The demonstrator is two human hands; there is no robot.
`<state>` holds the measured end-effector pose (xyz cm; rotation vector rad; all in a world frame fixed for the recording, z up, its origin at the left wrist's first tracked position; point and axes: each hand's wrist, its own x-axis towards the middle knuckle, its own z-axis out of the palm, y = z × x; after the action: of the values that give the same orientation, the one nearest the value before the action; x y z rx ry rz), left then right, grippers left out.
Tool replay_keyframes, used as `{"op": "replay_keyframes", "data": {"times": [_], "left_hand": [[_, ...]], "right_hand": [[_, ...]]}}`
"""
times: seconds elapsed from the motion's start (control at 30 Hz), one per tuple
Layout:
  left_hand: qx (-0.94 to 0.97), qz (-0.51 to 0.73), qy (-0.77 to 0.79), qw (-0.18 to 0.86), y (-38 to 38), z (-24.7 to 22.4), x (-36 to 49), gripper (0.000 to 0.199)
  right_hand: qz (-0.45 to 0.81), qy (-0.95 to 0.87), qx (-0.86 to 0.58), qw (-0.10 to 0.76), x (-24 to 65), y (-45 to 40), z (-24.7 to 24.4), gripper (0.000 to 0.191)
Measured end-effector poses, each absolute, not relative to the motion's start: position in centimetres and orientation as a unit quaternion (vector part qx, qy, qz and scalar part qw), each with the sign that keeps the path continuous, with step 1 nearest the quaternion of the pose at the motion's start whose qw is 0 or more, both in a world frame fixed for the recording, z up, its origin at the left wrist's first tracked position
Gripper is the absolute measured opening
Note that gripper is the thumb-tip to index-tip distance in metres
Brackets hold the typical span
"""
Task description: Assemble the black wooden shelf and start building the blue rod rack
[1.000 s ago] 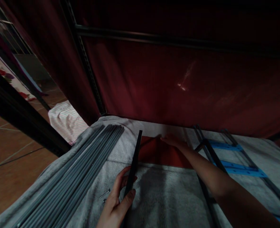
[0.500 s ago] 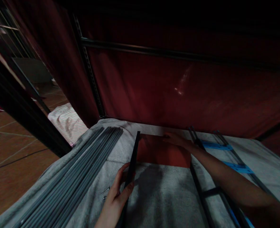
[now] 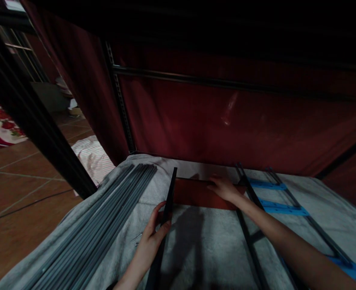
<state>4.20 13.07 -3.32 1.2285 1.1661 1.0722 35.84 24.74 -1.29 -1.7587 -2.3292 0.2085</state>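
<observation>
Two bare hands: left hand [image 3: 154, 234] clamped on a slim dark bar [image 3: 169, 198], long axis running away; right hand [image 3: 224, 189], nearer the flat red-brown panel [image 3: 192, 195], rests on it, grip state cannot be told. Panel lies beyond and right of the left grip, long axis crosswise, near end against the bar. Smooth grey rods [image 3: 120, 215] lie bundled at left on rumpled, napped cloth [image 3: 220, 245].
</observation>
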Motion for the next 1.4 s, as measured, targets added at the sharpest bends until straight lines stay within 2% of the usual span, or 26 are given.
{"op": "replay_keyframes", "data": {"times": [0.2, 0.57, 0.7, 0.83, 0.97, 1.13, 1.4], "left_hand": [[0.511, 0.460, 0.488, 0.537, 13.1, -3.2, 4.3, 0.064], [0.511, 0.445, 0.492, 0.546, 13.0, -2.8, 4.3, 0.067], [0.489, 0.456, 0.491, 0.558, 12.8, -2.7, 3.8, 0.062], [0.461, 0.493, 0.475, 0.564, 13.6, -4.0, 3.2, 0.053], [0.420, 0.515, 0.483, 0.570, 15.2, -5.6, 3.4, 0.054], [0.399, 0.502, 0.508, 0.575, 17.4, -7.7, 3.8, 0.058], [0.426, 0.507, 0.486, 0.570, 19.3, -10.3, 4.5, 0.045]], "right_hand": [[0.063, -0.790, -0.600, 0.109, 35.1, 21.9, -1.3, 0.033], [0.040, -0.788, -0.609, 0.086, 34.2, 21.5, -0.8, 0.038], [0.052, -0.807, -0.583, 0.083, 33.2, 21.6, -0.6, 0.040], [0.076, -0.832, -0.543, 0.090, 31.5, 22.6, -0.2, 0.050], [0.085, -0.857, -0.497, 0.106, 29.0, 23.8, 0.2, 0.064], [0.107, -0.869, -0.472, 0.101, 26.0, 25.0, 0.7, 0.065], [0.143, -0.882, -0.440, 0.090, 25.1, 26.4, 0.3, 0.066]]}}
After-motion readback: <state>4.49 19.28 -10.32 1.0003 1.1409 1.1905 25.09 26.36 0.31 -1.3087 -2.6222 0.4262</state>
